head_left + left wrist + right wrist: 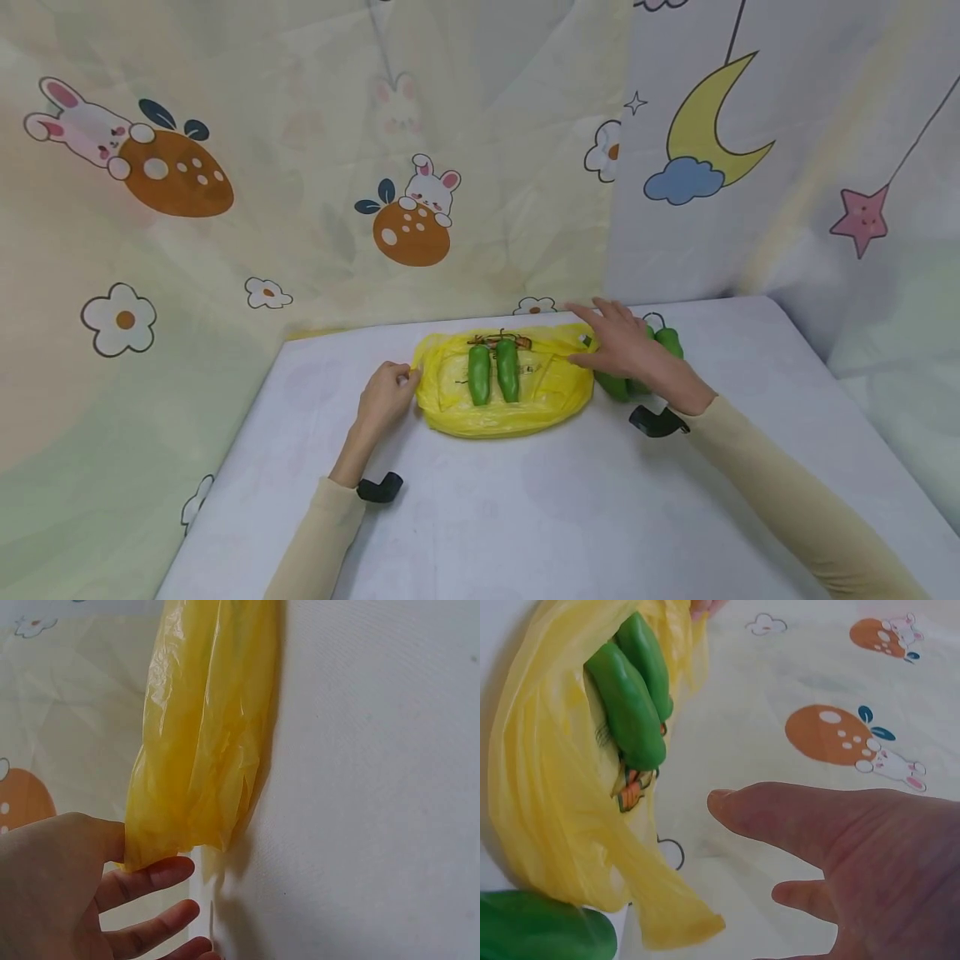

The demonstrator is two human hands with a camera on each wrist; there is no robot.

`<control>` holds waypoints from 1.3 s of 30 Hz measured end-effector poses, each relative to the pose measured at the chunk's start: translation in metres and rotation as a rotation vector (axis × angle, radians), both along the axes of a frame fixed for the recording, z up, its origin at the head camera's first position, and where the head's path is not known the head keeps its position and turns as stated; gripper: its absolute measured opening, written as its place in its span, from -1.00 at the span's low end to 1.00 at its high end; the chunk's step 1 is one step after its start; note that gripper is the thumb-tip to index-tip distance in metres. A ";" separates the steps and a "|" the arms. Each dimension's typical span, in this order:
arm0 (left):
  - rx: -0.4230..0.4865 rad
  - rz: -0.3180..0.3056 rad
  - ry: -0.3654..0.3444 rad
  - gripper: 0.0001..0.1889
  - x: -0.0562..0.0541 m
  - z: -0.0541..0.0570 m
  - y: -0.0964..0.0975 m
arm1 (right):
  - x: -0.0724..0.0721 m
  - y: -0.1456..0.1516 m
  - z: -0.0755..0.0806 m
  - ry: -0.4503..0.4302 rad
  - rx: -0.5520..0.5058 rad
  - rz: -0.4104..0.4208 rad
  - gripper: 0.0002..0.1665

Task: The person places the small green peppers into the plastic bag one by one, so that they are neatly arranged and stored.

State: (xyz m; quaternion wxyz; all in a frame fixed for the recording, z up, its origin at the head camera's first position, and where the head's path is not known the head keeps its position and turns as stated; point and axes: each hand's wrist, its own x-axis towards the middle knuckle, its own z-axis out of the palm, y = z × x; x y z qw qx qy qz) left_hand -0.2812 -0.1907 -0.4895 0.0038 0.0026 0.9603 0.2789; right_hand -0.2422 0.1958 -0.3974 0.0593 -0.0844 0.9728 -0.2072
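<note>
A yellow plastic bag (pixel 495 423) lies on the table with its mouth spread open. Two green peppers (pixel 479 377) rest side by side in it, over a printed carrot picture (pixel 630 791). At the bag's left edge my left hand (pixel 386 396) pinches the yellow plastic between thumb and index finger, the other fingers loosely bent in the left wrist view. My right hand (pixel 630 346) hovers by the bag's right end, fingers spread and holding nothing. More green peppers (pixel 669 341) lie beneath and behind it, partly hidden; one pepper (pixel 547 926) shows beside the bag in the right wrist view.
The white table (pixel 480 517) extends toward me and to both sides. Behind it hangs a cloth backdrop (pixel 517 167) printed with rabbits, flowers and a moon. Black wrist cameras (pixel 380 487) sit on both wrists below the beige sleeves.
</note>
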 end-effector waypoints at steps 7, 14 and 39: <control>-0.007 -0.006 0.004 -0.60 0.000 0.000 -0.001 | 0.002 0.018 0.007 -0.028 0.020 -0.016 -0.02; -0.003 -0.013 0.019 -0.63 0.000 0.000 0.000 | 0.001 0.043 0.013 -0.037 0.018 0.009 -0.03; 0.000 -0.016 0.044 -0.64 0.000 0.001 0.001 | -0.008 0.115 -0.009 -0.225 0.096 0.051 -0.10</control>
